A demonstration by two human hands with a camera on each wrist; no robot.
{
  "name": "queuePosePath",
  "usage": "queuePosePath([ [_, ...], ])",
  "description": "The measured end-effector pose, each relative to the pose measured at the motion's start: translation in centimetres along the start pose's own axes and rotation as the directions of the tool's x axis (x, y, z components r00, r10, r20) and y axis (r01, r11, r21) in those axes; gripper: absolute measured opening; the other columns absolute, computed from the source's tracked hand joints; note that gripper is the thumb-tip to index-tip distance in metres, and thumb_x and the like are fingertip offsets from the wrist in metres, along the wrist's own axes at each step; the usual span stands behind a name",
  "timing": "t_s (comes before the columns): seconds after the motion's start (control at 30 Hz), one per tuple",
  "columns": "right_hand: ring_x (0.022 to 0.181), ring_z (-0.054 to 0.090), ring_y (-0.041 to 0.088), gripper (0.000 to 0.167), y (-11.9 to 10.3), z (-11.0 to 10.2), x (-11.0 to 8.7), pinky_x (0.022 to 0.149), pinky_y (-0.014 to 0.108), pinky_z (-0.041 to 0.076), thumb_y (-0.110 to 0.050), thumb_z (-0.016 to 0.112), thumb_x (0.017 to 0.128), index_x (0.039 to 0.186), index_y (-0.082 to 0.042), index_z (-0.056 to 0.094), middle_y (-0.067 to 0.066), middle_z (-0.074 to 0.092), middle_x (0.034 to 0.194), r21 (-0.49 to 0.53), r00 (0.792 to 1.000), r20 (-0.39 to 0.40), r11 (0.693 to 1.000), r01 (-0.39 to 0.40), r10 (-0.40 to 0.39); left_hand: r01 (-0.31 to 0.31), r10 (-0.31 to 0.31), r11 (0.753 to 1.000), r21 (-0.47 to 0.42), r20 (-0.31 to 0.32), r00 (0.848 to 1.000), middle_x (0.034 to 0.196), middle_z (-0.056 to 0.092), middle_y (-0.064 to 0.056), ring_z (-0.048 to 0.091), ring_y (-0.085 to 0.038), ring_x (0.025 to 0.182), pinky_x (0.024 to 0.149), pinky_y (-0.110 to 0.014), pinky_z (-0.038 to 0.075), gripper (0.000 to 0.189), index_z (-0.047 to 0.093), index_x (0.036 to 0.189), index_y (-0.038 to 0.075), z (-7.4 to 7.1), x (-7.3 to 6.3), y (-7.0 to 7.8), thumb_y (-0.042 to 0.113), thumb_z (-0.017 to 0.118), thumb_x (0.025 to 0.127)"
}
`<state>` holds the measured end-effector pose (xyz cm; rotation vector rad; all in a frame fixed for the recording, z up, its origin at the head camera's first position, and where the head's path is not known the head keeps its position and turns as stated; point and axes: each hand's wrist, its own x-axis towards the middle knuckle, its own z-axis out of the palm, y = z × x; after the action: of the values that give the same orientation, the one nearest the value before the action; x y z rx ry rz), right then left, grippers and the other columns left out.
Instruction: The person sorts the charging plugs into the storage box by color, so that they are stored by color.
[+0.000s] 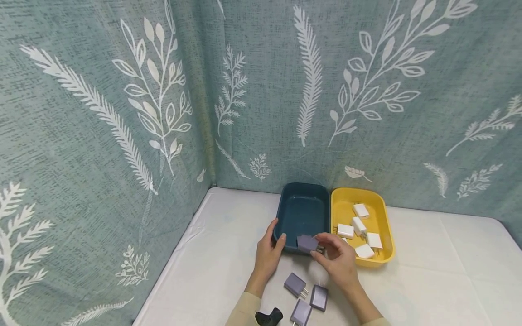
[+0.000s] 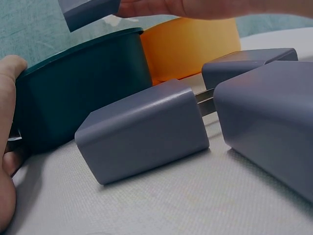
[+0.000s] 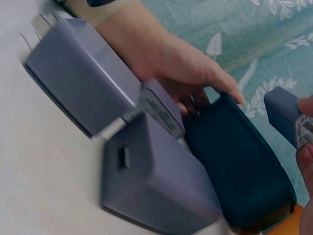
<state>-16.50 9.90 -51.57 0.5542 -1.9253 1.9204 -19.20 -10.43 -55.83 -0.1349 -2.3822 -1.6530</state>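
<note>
My right hand [image 1: 339, 261] pinches a purple plug charger [image 1: 307, 243] by its prong end. The charger hangs over the front edge of a dark teal bin [image 1: 303, 213], and nothing shows on the bin floor in view. At the bin's front left corner, my left hand [image 1: 268, 257] grips the wall, with the thumb at the rim and other fingers low on the outside, as the right wrist view shows. Three more purple chargers lie on the cloth before the bin: one on the left [image 1: 295, 284], one on the right [image 1: 319, 297] and one nearest me [image 1: 301, 312].
Against the teal bin's right side stands a yellow bin [image 1: 343, 203] holding several white plug chargers [image 1: 345, 231]. Both stand on a white-covered table [image 1: 432, 262] near a green leaf-patterned curtain [image 1: 269, 113]. A black object [image 1: 269, 317] sits at my left sleeve.
</note>
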Motion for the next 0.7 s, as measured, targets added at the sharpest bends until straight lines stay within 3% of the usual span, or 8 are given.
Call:
queuePosePath([
  [0.27, 0.094, 0.068, 0.004, 0.04, -0.5, -0.9, 0.8, 0.085, 0.018, 0.056, 0.01, 0.081, 0.069, 0.106, 0.002, 0.068, 0.02, 0.069, 0.104, -0.138, 0.998, -0.007, 0.988, -0.063, 0.062, -0.016, 0.016, 1.0, -0.007, -0.013, 1.0, 0.149, 0.048, -0.009, 0.047, -0.025, 0.137, 0.111, -0.045, 0.041, 0.054, 0.042, 0.147, 0.015, -0.1, 0.0, 0.1, 0.032, 0.056, 0.098],
  [0.43, 0.095, 0.067, 0.003, 0.041, -0.6, -1.1, 1.2, 0.086, 0.015, 0.055, 0.009, 0.08, 0.071, 0.109, 0.004, 0.066, 0.023, 0.067, 0.106, -0.154, 0.999, -0.011, 0.987, -0.048, 0.046, -0.001, 0.001, 1.0, -0.009, -0.01, 1.0, 0.15, 0.047, -0.006, 0.047, -0.021, 0.137, 0.112, -0.042, 0.041, 0.054, 0.042, 0.148, 0.017, 0.0, 0.1, 0.0, 0.033, 0.056, 0.098],
  [0.7, 0.092, 0.067, 0.001, 0.042, -0.6, -1.3, 1.7, 0.085, 0.015, 0.055, 0.016, 0.078, 0.068, 0.108, 0.006, 0.067, 0.024, 0.066, 0.105, -0.087, 0.992, -0.091, 0.992, -0.092, 0.084, -0.009, 0.009, 1.0, 0.011, -0.013, 1.0, 0.149, 0.048, -0.007, 0.047, -0.022, 0.137, 0.111, -0.043, 0.042, 0.054, 0.042, 0.147, 0.017, 0.0, 0.1, -0.2, 0.034, 0.056, 0.098],
])
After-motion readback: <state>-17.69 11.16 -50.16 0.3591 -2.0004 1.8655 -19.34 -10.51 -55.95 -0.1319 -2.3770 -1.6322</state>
